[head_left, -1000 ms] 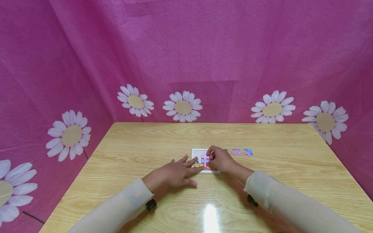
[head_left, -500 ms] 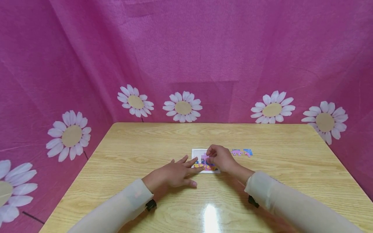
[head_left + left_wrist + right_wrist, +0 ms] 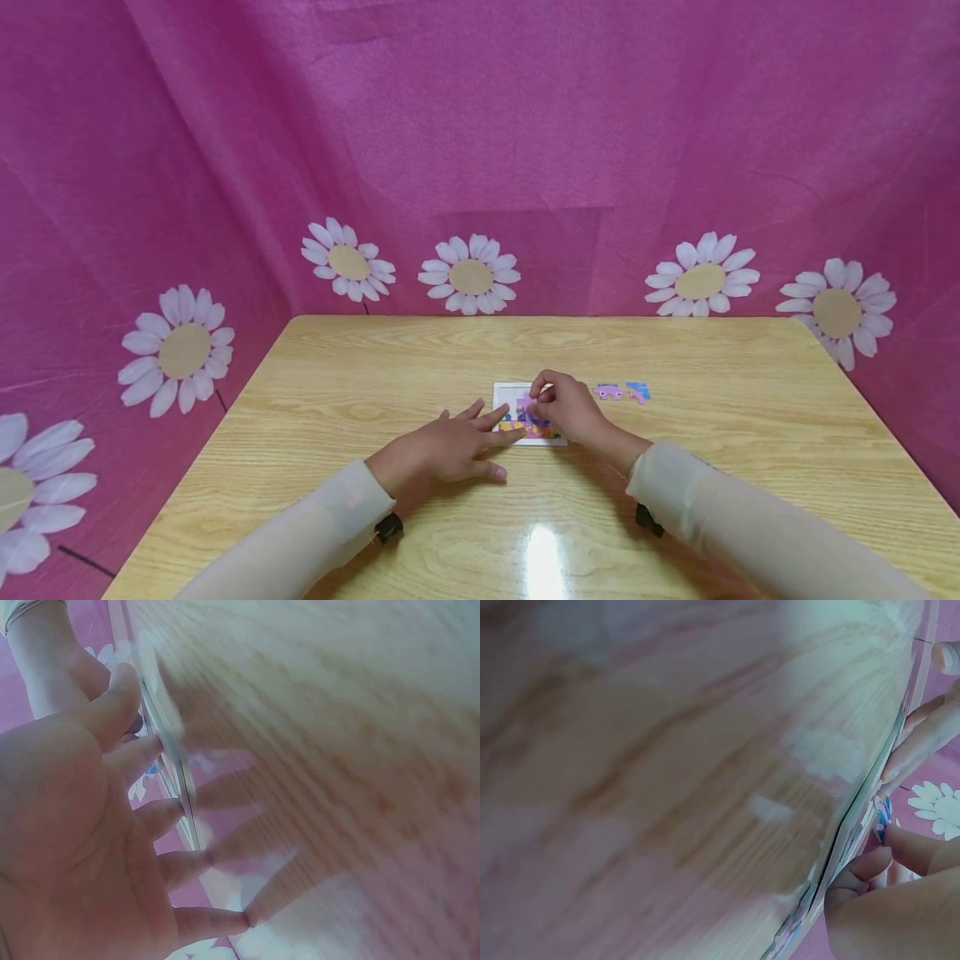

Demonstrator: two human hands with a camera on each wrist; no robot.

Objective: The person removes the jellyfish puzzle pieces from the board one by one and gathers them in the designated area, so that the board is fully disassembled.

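The puzzle tray [image 3: 507,392] lies near the middle of the counter [image 3: 675,467], its near rows seemingly filled, the far left part bare white. The right hand [image 3: 566,408] pinches one pink piece [image 3: 527,406] over the tray, apparently not yet seated. The left hand [image 3: 442,446] rests flat, fingers straight, touching the tray's left edge. Two loose pieces [image 3: 622,392] wait toward the right edge, so roughly three remain.
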